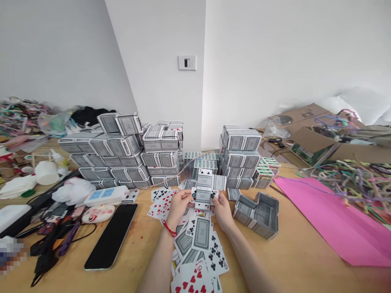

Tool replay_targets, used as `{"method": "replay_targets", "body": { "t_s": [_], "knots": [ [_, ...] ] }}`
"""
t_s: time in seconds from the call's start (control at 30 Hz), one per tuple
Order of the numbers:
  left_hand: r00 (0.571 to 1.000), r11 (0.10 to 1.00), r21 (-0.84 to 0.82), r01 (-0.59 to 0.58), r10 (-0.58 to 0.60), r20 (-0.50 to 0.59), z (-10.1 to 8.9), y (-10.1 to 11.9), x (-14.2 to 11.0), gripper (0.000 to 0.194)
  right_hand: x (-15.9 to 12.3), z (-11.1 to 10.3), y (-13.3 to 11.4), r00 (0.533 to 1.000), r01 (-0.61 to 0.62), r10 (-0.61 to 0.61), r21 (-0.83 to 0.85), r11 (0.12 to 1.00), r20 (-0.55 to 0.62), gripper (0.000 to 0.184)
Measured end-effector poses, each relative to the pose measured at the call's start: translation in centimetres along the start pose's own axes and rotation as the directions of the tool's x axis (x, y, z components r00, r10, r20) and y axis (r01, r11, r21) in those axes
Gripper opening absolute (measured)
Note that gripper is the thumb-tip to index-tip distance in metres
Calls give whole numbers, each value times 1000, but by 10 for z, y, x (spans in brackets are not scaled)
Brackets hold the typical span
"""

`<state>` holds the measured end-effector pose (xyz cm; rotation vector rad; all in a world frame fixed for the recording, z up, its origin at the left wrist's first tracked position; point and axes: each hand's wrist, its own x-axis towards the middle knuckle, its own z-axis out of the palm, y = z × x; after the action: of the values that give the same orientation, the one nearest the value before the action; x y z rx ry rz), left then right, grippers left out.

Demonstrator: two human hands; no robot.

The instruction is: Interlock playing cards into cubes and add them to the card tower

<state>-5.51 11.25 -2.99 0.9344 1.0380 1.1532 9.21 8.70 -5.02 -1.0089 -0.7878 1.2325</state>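
Note:
Between my two hands is a small cross-shaped piece of folded playing cards, grey patterned backs in the middle and white numbered flaps sticking out. My left hand, with a red cord at the wrist, pinches its left side. On the opposite side my right hand grips the right flap. Loose playing cards lie spread below the hands, some face up, others face down. More face-up cards rest left of my left hand. To the right sits an open L-shaped box of folded cards.
Tall stacks of card blocks stand at the back left, with another stack back right. A black phone, a glue gun and a power strip lie left. Pink paper and pipe cleaners lie right.

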Motion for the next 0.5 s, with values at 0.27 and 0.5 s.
{"method": "replay_targets", "body": {
  "t_s": [0.27, 0.5],
  "knots": [
    [998, 999, -29, 17, -19, -56, 2, -4, 1, 20, 4, -5, 8, 996, 56, -61, -93, 994, -61, 27],
    [999, 999, -20, 27, -27, -26, 1, -4, 0, 18, 8, -10, 14, 994, 87, -96, -136, 987, -61, 23]
  ]
}}
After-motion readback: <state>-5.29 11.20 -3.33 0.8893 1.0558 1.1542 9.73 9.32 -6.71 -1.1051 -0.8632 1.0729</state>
